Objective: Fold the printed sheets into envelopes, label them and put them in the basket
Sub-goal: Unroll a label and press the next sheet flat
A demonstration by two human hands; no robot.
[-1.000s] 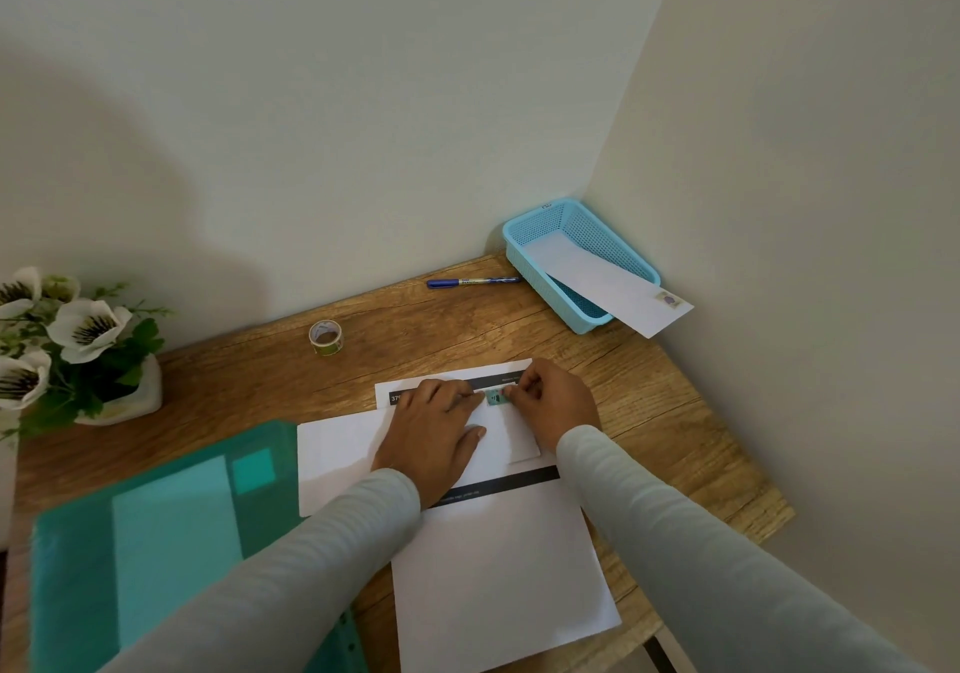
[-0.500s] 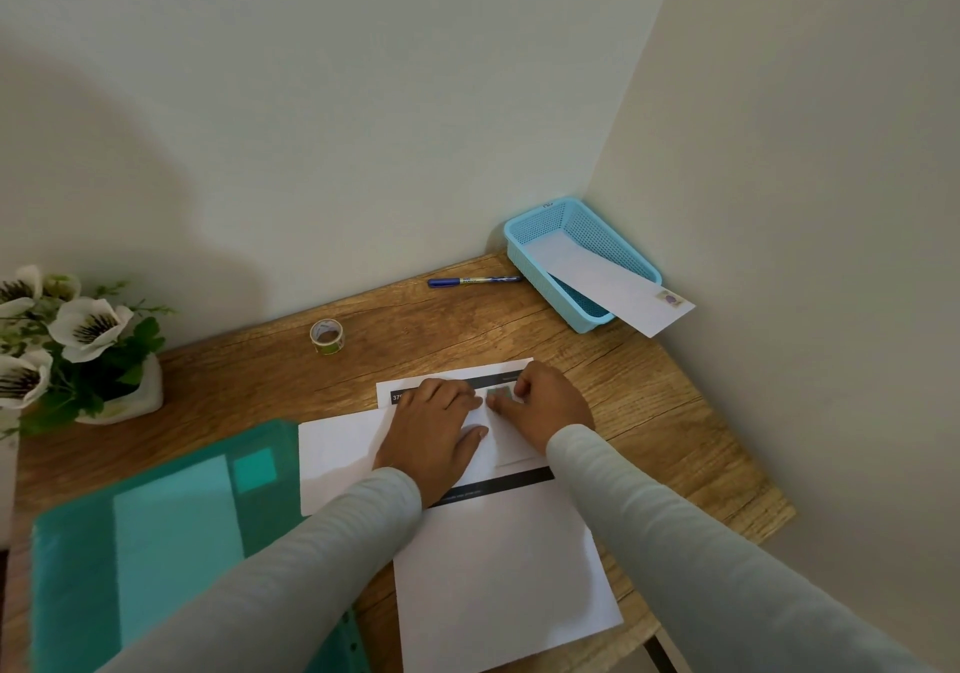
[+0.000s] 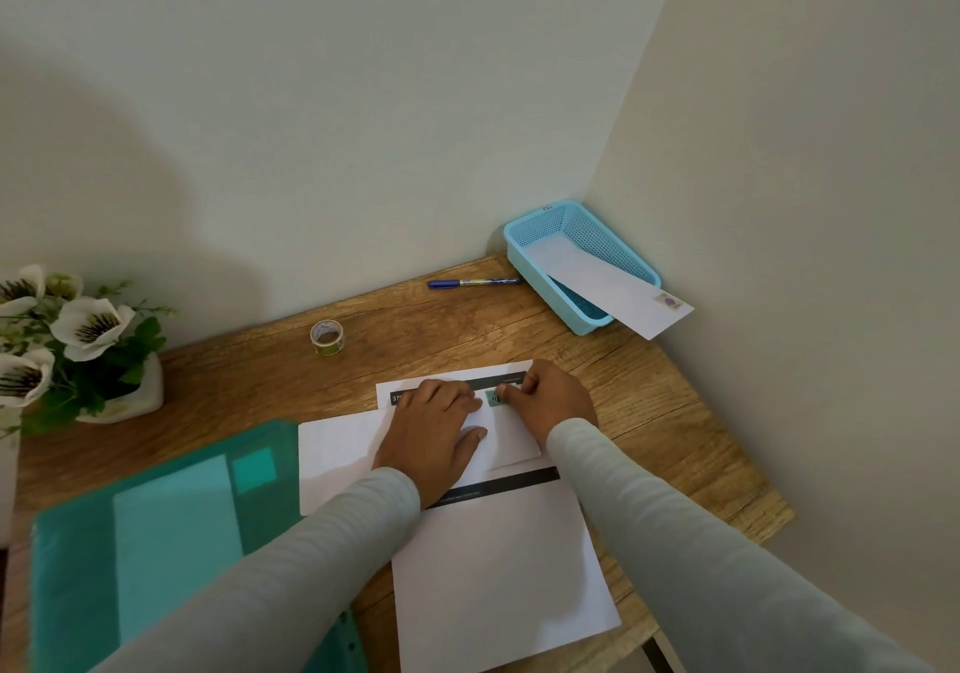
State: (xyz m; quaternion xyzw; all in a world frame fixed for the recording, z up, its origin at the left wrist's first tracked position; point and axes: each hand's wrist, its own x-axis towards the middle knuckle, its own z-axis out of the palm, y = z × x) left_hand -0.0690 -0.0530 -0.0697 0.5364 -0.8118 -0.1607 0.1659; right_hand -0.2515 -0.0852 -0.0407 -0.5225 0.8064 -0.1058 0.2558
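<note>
On desk: two hands (image 3: 436,433), two envelopes (image 3: 511,436), one basket (image 3: 524,249).

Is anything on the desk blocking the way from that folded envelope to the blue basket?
Nothing visible: bare wood lies between the folded envelope and the basket. The pen lies left of that path. Another envelope already lies in the basket.

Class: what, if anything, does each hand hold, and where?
Left hand presses flat on the folded white envelope; right hand fingertips press the small green sticker at its top edge.

The table (image 3: 467,329) was grained, matt wood – the basket (image 3: 587,236) perforated blue plastic, the folder (image 3: 156,542) glossy translucent plastic, the sheets (image 3: 498,579) smooth paper
</note>
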